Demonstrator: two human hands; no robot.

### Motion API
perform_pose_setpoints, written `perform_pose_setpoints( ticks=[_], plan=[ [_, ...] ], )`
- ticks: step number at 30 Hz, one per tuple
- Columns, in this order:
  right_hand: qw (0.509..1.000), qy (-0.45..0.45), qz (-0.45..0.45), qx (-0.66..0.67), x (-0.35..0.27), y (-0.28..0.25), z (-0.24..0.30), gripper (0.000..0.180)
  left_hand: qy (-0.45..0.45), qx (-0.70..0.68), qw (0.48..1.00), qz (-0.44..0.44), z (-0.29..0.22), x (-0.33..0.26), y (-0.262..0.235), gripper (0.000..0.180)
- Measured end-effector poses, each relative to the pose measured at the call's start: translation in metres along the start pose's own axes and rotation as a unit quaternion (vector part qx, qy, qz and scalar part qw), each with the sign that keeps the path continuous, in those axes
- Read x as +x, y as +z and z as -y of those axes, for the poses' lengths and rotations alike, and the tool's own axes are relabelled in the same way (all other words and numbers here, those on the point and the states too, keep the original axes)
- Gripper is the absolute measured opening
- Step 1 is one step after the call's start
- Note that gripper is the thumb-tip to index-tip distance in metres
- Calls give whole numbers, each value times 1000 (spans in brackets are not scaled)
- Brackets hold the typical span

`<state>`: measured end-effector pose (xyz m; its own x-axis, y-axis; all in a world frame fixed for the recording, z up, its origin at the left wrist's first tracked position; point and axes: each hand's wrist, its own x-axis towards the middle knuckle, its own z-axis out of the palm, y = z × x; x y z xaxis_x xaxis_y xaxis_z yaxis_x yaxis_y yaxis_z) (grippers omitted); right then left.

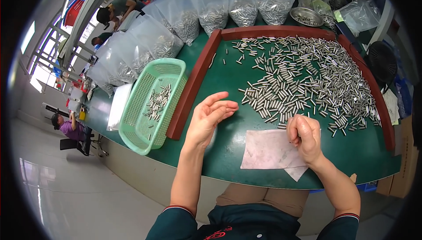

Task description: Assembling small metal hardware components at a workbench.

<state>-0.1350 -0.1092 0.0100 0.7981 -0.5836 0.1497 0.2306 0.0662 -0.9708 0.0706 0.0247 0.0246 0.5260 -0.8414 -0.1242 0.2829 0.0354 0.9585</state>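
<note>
Over the green tabletop my left hand (210,119) is raised with its fingers loosely bent and apart, and nothing shows in it. It is left of a wide spread of small metal pins (303,75). My right hand (305,138) is closed in a fist at the near edge of the pins, above a pale, smudged cloth (263,150). What the fist holds, if anything, is hidden. To the left, a light green plastic basket (172,101) contains a small heap of the same pins.
A dark red raised frame (195,84) borders the pins on the left, far and right sides. Beyond it stand several clear bags of pins (215,14) and a metal bowl (306,17). A black fan (381,62) is at the right. Other people work in the background.
</note>
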Motion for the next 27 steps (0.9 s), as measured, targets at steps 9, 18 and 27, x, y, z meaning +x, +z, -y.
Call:
perform_pose_setpoints(
  ticks=[9,18,27],
  plan=[
    [1000,0,-1,-8,1,0,0,43,7,52,999,-12,8,0,4,35],
    [1000,-1,-7,-9,0,1,1,42,350,644,660,-166,10,3,-2,40],
    [1000,-1,-1,-11,0,0,-1,41,330,629,700,-83,17,40,23,10]
  ],
)
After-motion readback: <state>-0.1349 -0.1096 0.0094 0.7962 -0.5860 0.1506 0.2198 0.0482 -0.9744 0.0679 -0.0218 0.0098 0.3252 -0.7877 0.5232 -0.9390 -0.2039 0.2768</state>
